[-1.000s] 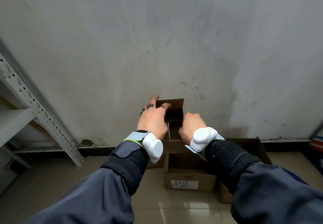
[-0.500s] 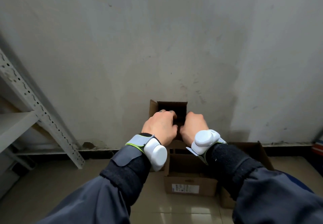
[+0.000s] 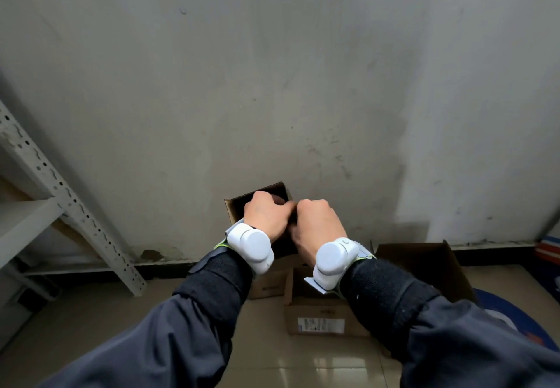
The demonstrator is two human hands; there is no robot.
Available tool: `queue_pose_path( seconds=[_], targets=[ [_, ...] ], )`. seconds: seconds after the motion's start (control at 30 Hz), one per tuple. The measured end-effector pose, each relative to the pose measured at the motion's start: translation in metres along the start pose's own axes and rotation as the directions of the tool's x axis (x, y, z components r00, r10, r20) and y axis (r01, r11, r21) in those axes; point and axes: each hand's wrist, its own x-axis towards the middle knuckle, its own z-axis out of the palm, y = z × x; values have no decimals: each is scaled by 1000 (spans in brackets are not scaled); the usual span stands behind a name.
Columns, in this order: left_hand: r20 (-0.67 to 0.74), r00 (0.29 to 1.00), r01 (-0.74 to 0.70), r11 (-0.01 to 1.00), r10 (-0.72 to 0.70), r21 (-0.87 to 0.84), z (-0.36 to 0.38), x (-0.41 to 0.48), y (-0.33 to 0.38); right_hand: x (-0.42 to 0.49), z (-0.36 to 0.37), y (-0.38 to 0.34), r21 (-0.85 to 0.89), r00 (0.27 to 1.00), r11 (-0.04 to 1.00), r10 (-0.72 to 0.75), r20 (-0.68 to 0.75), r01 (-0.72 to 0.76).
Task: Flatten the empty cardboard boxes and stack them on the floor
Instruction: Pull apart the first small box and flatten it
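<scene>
A small brown cardboard box (image 3: 235, 210) is held up in the air in front of the grey wall, its open dark inside facing me and tilted. My left hand (image 3: 266, 221) grips its upper left part, fingers curled over the edge. My right hand (image 3: 318, 225) is closed on its right side, right beside the left hand. Most of the box is hidden behind both hands. Below, on the tiled floor, stands an open cardboard box (image 3: 318, 324) with a white label. A larger open box (image 3: 424, 263) stands to its right, and another small box (image 3: 269, 284) is partly hidden behind my left wrist.
A white metal shelf rack (image 3: 69, 203) stands at the left against the wall. A blue round object (image 3: 524, 315) lies on the floor at the right, and a red and blue item (image 3: 548, 248) sits at the far right edge. Glossy beige tiles (image 3: 75, 327) show at the lower left.
The held box has tilted and turned leftward. My hands have come closer together, with the left fingers now curled on the box instead of spread. The view has shifted slightly.
</scene>
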Motion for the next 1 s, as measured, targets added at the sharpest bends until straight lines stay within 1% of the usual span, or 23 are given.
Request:
queue_pose_path(
  seconds=[0.1,0.17,0.23,0.3,0.37,0.43,0.47,0.53,0.63,0.67,0.8,0.87,0.93,1.0],
  targets=[
    [-39,999,11,997,-8,75,-4,4,-7,1,6,-1,48,999,999,-25,19,25],
    [-41,999,19,998,-16,64,-9,12,-11,4,5,1,77,1000,997,-10,1,10],
    [-28,1000,15,1000,-15,5,-13,21,-18,10,1,8,107,998,994,30,-54,-24],
    [-10,1000,19,997,-20,-78,-16,29,-24,14,-2,20,119,994,990,87,-67,-79],
    [3,999,33,987,-33,-160,-18,37,-32,17,-3,30,121,992,985,123,-15,-121],
    [6,998,63,971,-63,-233,-18,46,-42,17,-3,34,186,990,973,133,47,-140],
    [6,997,79,964,-80,-254,-18,51,-48,16,-4,34,236,991,962,125,58,-135],
    [-18,991,123,943,-135,-310,-21,52,-49,15,-6,31,330,996,940,81,25,-84],
    [-25,979,177,902,-203,-395,-25,44,-42,12,-11,26,358,999,934,2,-44,14],
    [-15,976,190,891,-215,-413,-25,41,-40,11,-13,25,365,999,931,-1,-50,19],
    [33,974,218,880,-225,-423,-22,44,-45,12,-15,23,427,998,902,49,27,-56],
    [53,975,221,890,-218,-399,-19,49,-52,12,-15,22,453,996,887,68,63,-89],
    [53,975,219,898,-215,-382,-14,64,-66,12,-15,21,459,993,881,89,78,-115],
    [40,974,224,912,-224,-345,-13,64,-66,10,-14,19,430,992,894,99,79,-124]
  ],
)
